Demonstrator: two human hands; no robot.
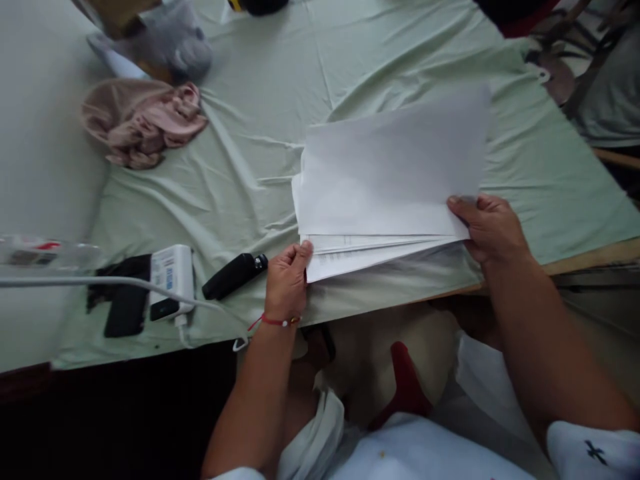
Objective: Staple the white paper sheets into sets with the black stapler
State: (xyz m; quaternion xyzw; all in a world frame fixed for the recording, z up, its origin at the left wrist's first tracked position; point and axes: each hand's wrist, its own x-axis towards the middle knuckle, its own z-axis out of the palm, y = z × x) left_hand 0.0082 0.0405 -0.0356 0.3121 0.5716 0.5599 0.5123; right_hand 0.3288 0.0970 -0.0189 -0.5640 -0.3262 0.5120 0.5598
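Between my two hands is a fanned stack of white paper sheets, held over the near edge of the table. The top sheet looks blank, while faint print shows on the sheets beneath along the near side. My left hand pinches the stack's near left corner, thumb on top; a red string bracelet circles that wrist. At the near right corner my right hand grips the sheets with its thumb above and its fingers underneath, hidden by the paper.
A pale green cloth covers the table. Left of my left hand lie a black pouch-like object, a white power strip with a cable, and a black phone. Pink crumpled fabric and a plastic bag sit far left.
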